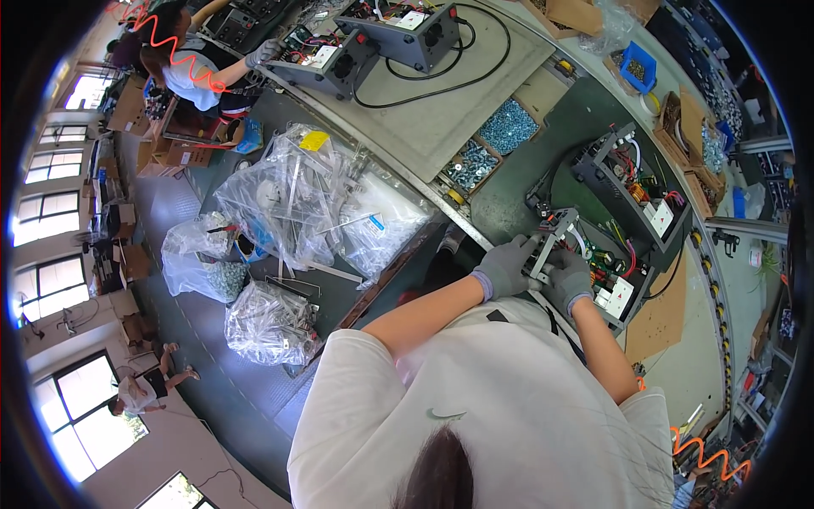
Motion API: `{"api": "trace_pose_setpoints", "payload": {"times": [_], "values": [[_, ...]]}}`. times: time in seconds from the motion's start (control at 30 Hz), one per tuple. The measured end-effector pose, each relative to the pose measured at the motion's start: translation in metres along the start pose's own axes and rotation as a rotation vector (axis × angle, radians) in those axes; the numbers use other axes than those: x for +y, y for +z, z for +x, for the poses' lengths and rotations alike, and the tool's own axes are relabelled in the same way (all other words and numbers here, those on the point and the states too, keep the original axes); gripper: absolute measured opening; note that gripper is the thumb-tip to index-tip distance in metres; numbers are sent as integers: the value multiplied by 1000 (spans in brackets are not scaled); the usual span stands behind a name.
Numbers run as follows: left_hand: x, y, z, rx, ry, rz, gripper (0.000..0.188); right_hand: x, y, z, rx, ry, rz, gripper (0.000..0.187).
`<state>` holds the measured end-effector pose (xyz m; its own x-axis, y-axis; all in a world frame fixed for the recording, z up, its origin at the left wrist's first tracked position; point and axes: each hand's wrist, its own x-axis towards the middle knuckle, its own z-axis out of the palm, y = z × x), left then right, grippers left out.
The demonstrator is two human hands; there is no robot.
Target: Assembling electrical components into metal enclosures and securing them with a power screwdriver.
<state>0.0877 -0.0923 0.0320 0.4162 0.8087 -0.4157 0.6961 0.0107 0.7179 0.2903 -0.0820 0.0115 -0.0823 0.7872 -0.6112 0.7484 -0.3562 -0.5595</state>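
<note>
Both my hands wear grey gloves and meet at the near end of an opened dark grey metal housing (638,303). My left hand (506,268) has its fingers closed around the outer side of a grey metal end bracket (557,227). On the bracket's other side is my right hand (567,279), fingers bent against it; the fingertips are partly hidden. Inside the housing are a green circuit board (604,257), coloured wires and a white socket (616,297). A second open housing (600,163) with similar parts stands just beyond. A black cable connector (538,202) lies beside the bracket.
Trays of screws (509,127) sit at the bench edge ahead. Two more housings (413,41) with a black cable (507,53) rest on the far bench, near a co-worker's gloved hand (264,53). Plastic bags (292,204) of parts fill a left surface. A blue bin (638,68) stands far right.
</note>
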Motion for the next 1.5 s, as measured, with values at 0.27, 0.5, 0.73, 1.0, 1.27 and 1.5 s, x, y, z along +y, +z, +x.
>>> {"api": "trace_pose_setpoints", "payload": {"times": [0.27,0.5,0.73,1.0,1.27,1.5], "values": [[-3,4,0,26,15,-2,103,-12,-2,-9,35,-151,-223,26],[-3,4,2,-5,-10,8,104,-10,2,-1,54,-71,-252,28],[-2,2,4,14,-6,32,102,-12,-1,3,31,-117,-268,29],[-4,0,-1,9,-26,21,105,-21,-3,-17,85,-223,-226,23],[-25,22,19,-11,102,21,96,10,-5,-5,114,-426,-213,20],[-120,11,17,218,-313,-1224,54,21,-24,-62,915,-627,-40,26]]}}
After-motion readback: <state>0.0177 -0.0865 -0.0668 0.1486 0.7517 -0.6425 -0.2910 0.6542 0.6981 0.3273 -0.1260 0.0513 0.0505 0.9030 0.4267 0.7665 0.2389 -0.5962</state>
